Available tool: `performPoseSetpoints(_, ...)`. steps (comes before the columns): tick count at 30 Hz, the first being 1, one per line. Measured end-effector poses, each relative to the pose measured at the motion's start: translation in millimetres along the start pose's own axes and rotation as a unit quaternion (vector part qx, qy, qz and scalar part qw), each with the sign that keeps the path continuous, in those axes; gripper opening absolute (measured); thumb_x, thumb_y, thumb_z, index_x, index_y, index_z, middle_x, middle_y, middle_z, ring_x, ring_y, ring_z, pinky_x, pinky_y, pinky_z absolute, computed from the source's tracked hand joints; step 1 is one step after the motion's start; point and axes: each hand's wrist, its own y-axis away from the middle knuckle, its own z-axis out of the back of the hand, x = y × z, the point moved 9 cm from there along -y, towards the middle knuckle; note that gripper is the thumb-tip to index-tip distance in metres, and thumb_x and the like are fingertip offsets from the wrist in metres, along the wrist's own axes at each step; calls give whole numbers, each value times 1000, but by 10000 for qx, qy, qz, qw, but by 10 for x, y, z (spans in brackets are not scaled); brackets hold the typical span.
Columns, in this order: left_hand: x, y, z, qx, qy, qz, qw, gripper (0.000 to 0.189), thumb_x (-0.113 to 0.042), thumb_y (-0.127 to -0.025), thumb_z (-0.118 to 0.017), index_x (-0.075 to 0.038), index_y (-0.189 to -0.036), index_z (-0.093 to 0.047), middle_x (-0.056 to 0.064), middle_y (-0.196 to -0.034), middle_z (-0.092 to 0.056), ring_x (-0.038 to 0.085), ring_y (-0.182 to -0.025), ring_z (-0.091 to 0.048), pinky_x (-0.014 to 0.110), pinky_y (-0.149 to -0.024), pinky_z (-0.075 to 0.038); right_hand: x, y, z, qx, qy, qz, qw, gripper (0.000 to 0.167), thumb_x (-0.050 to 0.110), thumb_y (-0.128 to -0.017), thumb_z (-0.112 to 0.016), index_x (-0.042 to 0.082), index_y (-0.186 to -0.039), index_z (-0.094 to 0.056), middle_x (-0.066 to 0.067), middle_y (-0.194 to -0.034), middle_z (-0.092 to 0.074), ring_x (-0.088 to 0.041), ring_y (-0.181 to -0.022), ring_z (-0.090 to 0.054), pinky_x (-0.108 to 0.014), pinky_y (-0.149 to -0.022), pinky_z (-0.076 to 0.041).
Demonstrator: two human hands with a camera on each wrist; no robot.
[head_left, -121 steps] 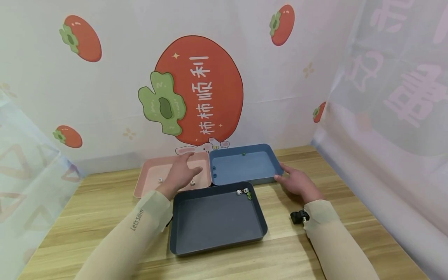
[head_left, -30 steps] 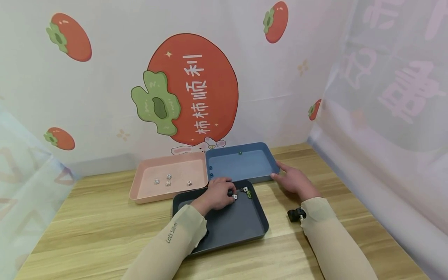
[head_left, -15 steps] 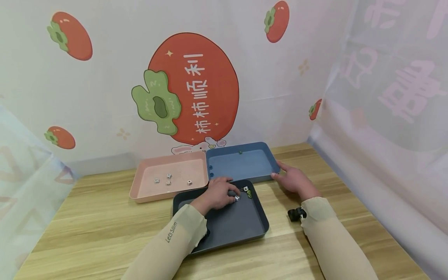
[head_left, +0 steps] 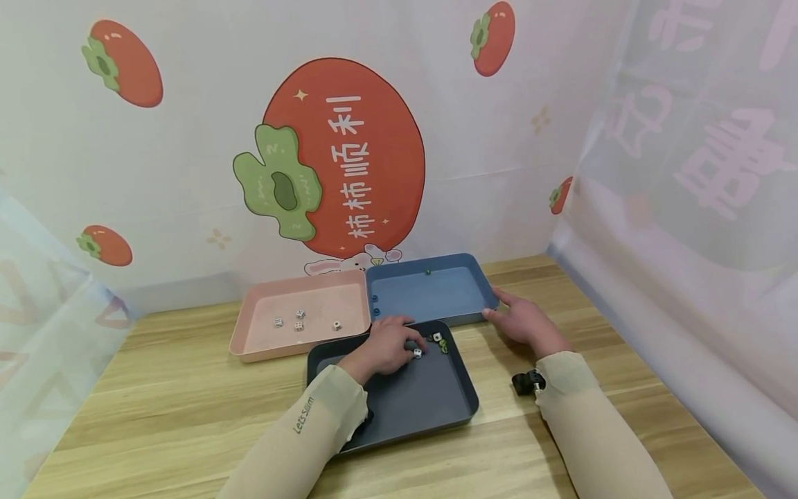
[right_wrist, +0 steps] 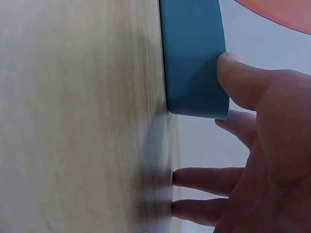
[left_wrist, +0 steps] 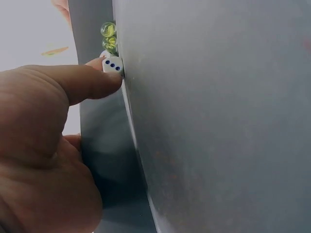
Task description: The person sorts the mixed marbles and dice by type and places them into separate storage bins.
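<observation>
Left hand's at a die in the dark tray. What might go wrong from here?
The white die is at the left hand's thumb tip, so it might slip and drop back into the dark tray.

The green marbles sit just beyond; a nudge could set them rolling.

The right hand touches the blue tray at a corner; a push might shift it.

Sleeves: two, long, cream. Left sleeve [head_left: 293, 436]: dark lettering [head_left: 303, 414] lengthwise, well behind my left hand [head_left: 389, 344]; loose, uneven cuff nearer. Right sleeve [head_left: 598, 430]: similar ragged cuff behind my right hand [head_left: 522, 320]. Wrist fitting [head_left: 527, 382]: black, protruding beside that cuff.
</observation>
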Motion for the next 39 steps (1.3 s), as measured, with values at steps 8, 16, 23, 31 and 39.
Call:
performPoseSetpoints(8,-2,-2,-1,-29,-2,19,10000,12,-24,-94,-69,-30,-103,-75,8,-148,-47,30,-137,-37,55,-110,-24,-1,-14,-4,15,5,10,10000,74,48,-102,-51,17,-161,-19,-25,-154,-34,-49,-137,-33,-65,-106,-28)
performPoseSetpoints(16,9,-7,-25,74,137,77,9998,8,-33,-93,-71,-32,-101,-74,7,-150,-44,30,-138,-35,54,-110,-22,2,-24,-9,22,43,33,10000,74,48,-102,-50,16,-161,-19,-26,-152,-36,-50,-136,-34,-65,-106,-29)
performPoseSetpoints(23,15,-11,-20,19,200,71,9998,11,-33,-95,-68,-30,-103,-74,7,-151,-42,30,-140,-34,55,-111,-21,7,-24,-11,23,10,30,10000,74,48,-102,-51,16,-161,-19,-26,-152,-36,-50,-136,-34,-65,-106,-29)
performPoseSetpoints(31,-16,15,179,-638,553,92,9964,11,-33,-95,-68,-29,-103,-74,4,-155,-38,32,-144,-26,60,-113,-10,10,-25,-5,26,-22,2,10000,74,47,-102,-52,17,-161,-19,-24,-154,-35,-49,-137,-33,-65,-106,-28)
performPoseSetpoints(39,-65,78,317,-625,192,158,9977,13,-34,-94,-69,-28,-103,-75,10,-158,-32,37,-147,-15,60,-115,-3,16,-15,-9,33,-23,10,10000,74,49,-102,-51,17,-161,-19,-26,-152,-37,-50,-136,-35,-65,-106,-30)
